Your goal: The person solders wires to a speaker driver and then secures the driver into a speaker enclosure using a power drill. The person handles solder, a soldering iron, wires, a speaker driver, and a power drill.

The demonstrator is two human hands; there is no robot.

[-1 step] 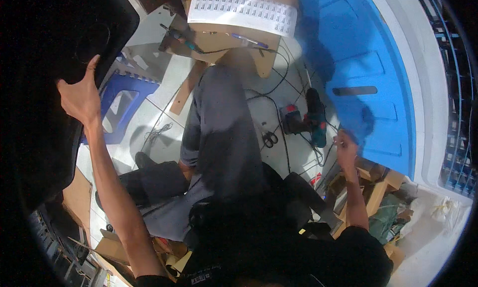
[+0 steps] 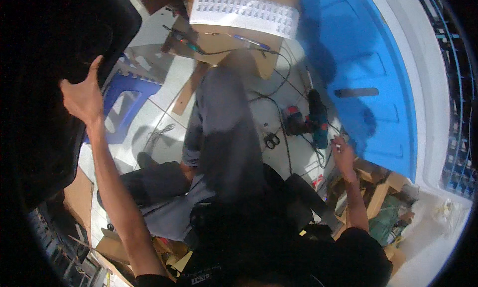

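Head view: left hand point(image 2: 83, 102) grips black panel point(image 2: 57, 133) at its right edge; right hand point(image 2: 343, 158) pinches a white piece point(image 2: 338, 146).

Most fingers of the left hand point(image 2: 83, 99) are lost against the large black object point(image 2: 40, 138), whose far side sinks into the dark rim. Just right of that grip, the same object hides part of a blue stool point(image 2: 115, 130). The pale thing point(image 2: 338, 146) pinched by the right hand point(image 2: 344, 158) is too small to identify. Ahead of that grip, the blue panel point(image 2: 378, 123) is cut off at the top edge; ahead, between both hands, the white sheet's point(image 2: 244, 11) print is blurred.
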